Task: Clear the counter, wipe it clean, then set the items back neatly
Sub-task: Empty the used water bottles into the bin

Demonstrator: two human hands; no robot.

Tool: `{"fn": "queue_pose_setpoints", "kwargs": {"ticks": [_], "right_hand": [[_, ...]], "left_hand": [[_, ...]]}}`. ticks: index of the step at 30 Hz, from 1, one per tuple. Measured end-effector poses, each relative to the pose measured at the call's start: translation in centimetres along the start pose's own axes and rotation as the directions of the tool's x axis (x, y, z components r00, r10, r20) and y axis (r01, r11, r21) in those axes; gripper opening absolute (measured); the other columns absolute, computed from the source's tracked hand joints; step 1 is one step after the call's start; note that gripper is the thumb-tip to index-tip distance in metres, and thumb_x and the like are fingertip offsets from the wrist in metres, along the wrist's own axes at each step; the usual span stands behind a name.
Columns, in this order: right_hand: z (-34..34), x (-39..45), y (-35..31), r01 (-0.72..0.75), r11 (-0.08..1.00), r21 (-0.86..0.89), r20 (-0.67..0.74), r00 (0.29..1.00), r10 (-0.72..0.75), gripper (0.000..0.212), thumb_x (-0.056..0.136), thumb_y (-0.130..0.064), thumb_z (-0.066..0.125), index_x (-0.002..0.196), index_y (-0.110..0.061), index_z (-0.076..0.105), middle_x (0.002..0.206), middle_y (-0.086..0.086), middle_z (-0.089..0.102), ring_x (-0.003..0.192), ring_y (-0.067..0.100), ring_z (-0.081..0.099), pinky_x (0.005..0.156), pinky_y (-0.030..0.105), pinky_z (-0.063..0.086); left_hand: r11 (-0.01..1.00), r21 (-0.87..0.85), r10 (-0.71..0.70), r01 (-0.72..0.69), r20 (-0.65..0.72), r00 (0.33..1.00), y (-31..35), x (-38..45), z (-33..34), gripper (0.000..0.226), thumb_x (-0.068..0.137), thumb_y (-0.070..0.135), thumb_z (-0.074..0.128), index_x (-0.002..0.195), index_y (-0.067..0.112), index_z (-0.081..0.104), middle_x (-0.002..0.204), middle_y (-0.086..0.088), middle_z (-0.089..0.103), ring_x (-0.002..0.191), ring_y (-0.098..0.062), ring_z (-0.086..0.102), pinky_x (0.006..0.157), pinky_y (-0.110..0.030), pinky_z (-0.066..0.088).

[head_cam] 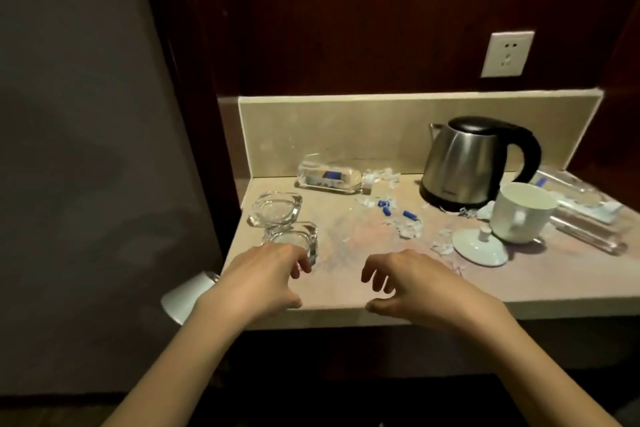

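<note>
Dimly lit, the beige worktop (pixel 346 274) sat in a dark wood alcove, strewn with paper scraps (pixel 408 229). It carried two glass ashtrays (pixel 277 213) at its left edge, one kettle (pixel 474 163), one cup (pixel 519 215), one lid (pixel 479 246). Both hands, left hand (pixel 266 277) and right hand (pixel 415 284), hovered loosely curled over the front edge, holding nothing.

A beige stone counter (pixel 346 291) carries a stainless electric kettle (pixel 474 163) with a black handle, standing near its back edge. Left of the kettle a clear plastic water bottle (pixel 332 177) lies on its side. Farther left, at the counter's left end, two glass ashtrays (pixel 275 213) sit touching. Between bottle and kettle, torn scraps of label (pixel 408 227) and small blue bits (pixel 384 206) are strewn. Just right of the kettle stands a white mug (pixel 519 215), its lid (pixel 479 246) lying knob-up before it. Farther right lie more clear plastic bottles (pixel 585 218).
</note>
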State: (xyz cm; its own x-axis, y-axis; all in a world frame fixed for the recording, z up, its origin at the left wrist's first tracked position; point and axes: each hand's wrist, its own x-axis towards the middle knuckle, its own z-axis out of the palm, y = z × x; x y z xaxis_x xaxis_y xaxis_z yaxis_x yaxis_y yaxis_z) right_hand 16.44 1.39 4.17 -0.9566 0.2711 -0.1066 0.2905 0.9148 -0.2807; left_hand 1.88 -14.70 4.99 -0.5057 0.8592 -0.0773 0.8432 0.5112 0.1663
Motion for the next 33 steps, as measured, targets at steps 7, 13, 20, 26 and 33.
{"fn": "queue_pose_setpoints", "kwargs": {"ticks": [7, 13, 20, 26, 33], "right_hand": [[-3.3, 4.1, 5.9, 0.016, 0.999, -0.032, 0.006, 1.000, -0.016, 0.034, 0.085, -0.043, 0.064, 0.116, -0.031, 0.057, 0.105, -0.012, 0.064, 0.093, 0.006, 0.059, 0.081, 0.029, 0.052], [-4.2, 6.9, 10.1, 0.037, 0.997, -0.064, 0.058, 0.998, -0.034, 0.035, 0.085, -0.044, 0.062, 0.116, -0.031, 0.057, 0.105, -0.010, 0.065, 0.097, 0.010, 0.059, 0.085, 0.031, 0.050], [-5.2, 8.6, 12.8, -0.003, 0.999, -0.045, 0.059, 0.998, 0.006, 0.034, 0.084, -0.047, 0.061, 0.114, -0.032, 0.058, 0.102, -0.013, 0.064, 0.095, 0.008, 0.060, 0.084, 0.029, 0.050], [-6.0, 9.9, 13.7, -0.067, 0.997, -0.034, 0.027, 0.997, 0.068, 0.032, 0.085, -0.048, 0.060, 0.114, -0.034, 0.057, 0.100, -0.015, 0.064, 0.092, 0.005, 0.060, 0.080, 0.026, 0.050], [-6.6, 10.5, 14.5, -0.134, 0.991, -0.021, -0.010, 0.991, 0.134, 0.030, 0.086, -0.048, 0.059, 0.112, -0.033, 0.058, 0.103, -0.015, 0.065, 0.096, 0.006, 0.059, 0.081, 0.027, 0.049]], "left_hand": [[0.999, 0.032, -0.032, 0.033, -0.022, 0.999, 1.7, 7.5, -0.7, 0.042, 0.078, 0.027, 0.069, 0.118, 0.034, 0.056, 0.109, 0.016, 0.061, 0.100, -0.008, 0.057, 0.078, -0.026, 0.047], [0.995, 0.023, -0.093, 0.094, -0.043, 0.995, 2.2, 12.7, 0.0, 0.043, 0.076, 0.029, 0.070, 0.116, 0.035, 0.058, 0.108, 0.016, 0.062, 0.098, -0.011, 0.058, 0.077, -0.029, 0.047], [0.994, 0.068, -0.090, 0.090, 0.007, 0.996, 1.1, 18.0, -1.7, 0.043, 0.078, 0.028, 0.073, 0.118, 0.031, 0.058, 0.110, 0.014, 0.062, 0.099, -0.010, 0.059, 0.072, -0.025, 0.043], [0.989, 0.145, -0.015, 0.014, 0.001, 1.000, 0.2, 24.1, -1.6, 0.049, 0.075, 0.025, 0.075, 0.120, 0.025, 0.058, 0.116, 0.006, 0.063, 0.107, -0.017, 0.058, 0.077, -0.028, 0.046], [0.981, 0.196, 0.005, 0.002, -0.039, 0.999, -2.3, 31.3, 0.5, 0.080, 0.078, 0.008, 0.063, 0.147, 0.022, 0.025, 0.147, -0.004, 0.036, 0.135, -0.027, 0.032, 0.110, -0.047, 0.031]]}}
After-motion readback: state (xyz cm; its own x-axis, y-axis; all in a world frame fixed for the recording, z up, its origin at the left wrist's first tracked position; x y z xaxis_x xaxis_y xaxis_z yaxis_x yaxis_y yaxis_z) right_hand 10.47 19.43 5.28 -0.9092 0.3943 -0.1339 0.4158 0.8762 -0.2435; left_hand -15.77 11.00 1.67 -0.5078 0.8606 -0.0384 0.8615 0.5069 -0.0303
